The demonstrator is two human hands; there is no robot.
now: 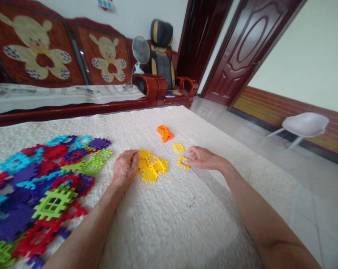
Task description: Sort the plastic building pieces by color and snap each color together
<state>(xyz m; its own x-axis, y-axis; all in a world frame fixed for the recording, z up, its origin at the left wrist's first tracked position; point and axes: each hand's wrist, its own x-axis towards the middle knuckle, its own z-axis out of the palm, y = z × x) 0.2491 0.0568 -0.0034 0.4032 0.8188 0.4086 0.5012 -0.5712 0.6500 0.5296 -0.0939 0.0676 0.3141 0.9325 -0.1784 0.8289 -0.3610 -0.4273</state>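
My left hand (125,166) is curled against the left edge of a small pile of yellow interlocking plastic building blocks (150,174), thumb and fingers closed on a block there; its fingertips are partly hidden. To the right, my right hand (204,158) has its fingertips on a yellow square-frame block (180,162) lying at the mat. Just beyond it lies another yellow frame block (178,148). Farther back sits a small stack of orange blocks (165,133).
A wide heap of red, blue, purple and green blocks (53,203) spreads over the left of the pale quilted cover (169,224). Behind it stand a wooden sofa (115,104), a fan (141,50) and an armchair (163,69). A white chair (306,124) stands at right.
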